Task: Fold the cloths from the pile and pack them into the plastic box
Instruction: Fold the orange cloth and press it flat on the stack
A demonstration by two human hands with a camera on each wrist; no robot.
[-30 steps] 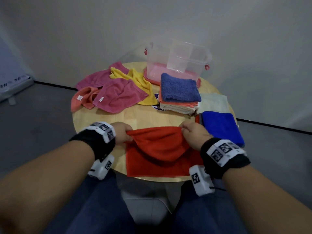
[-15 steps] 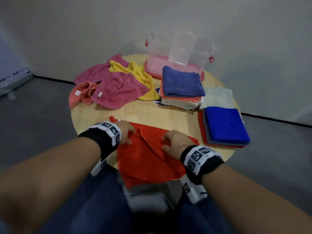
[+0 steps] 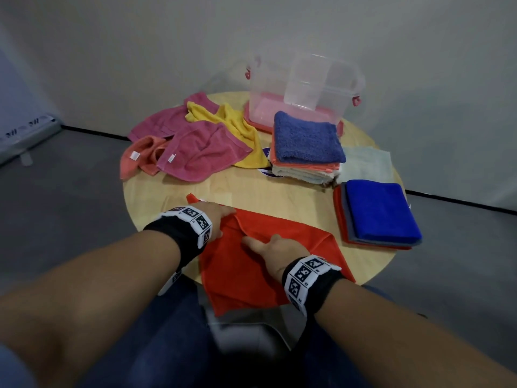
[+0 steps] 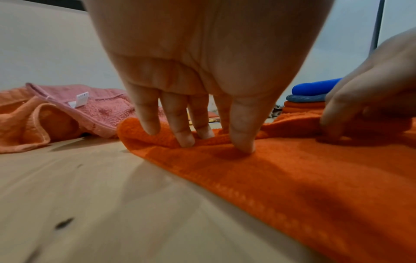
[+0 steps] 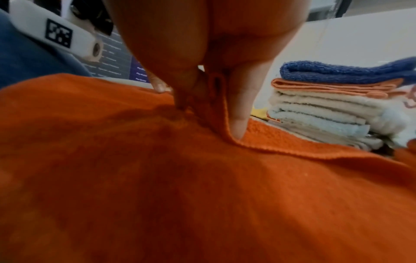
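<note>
Orange cloth [image 3: 268, 256] lies on the desk's [image 3: 223, 189] near edge, overhanging it. My left hand [image 4: 202, 110] pinches its far-left fold; my right hand [image 5: 209, 99] pinches the folded edge. I'd align corners, then flatten. Round wooden desk, plastic box [image 3: 305, 88] at the far side, grey wall.

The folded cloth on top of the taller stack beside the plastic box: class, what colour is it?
Dark blue folded cloth; the head view shows it best.

The orange cloth [image 3: 268, 256], lifted before, now apparently lies pressed flat.
</note>
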